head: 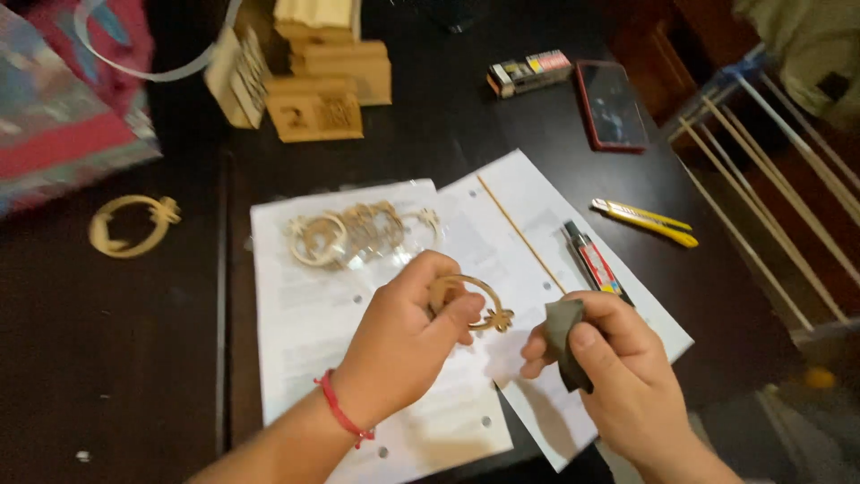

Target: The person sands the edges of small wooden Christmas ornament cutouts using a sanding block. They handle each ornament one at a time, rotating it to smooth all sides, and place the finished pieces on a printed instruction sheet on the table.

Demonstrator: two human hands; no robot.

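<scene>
My left hand (403, 341), with a red cord on the wrist, grips a thin round wooden cut-out ornament (479, 305) by its ring, just above white paper sheets (305, 305). My right hand (609, 367) pinches a small folded piece of grey sandpaper (563, 336) a little to the right of the ornament, not touching it. A pile of similar wooden ornaments (358, 235) lies on the paper beyond my left hand.
On the dark table: a glue tube (593, 264), a thin wooden stick (520, 231), a yellow utility knife (643, 221), a red phone (611, 105), a small box (528, 72), stacked wooden pieces (318, 81), one loose ornament (130, 226) at left. A white rack (779, 179) stands right.
</scene>
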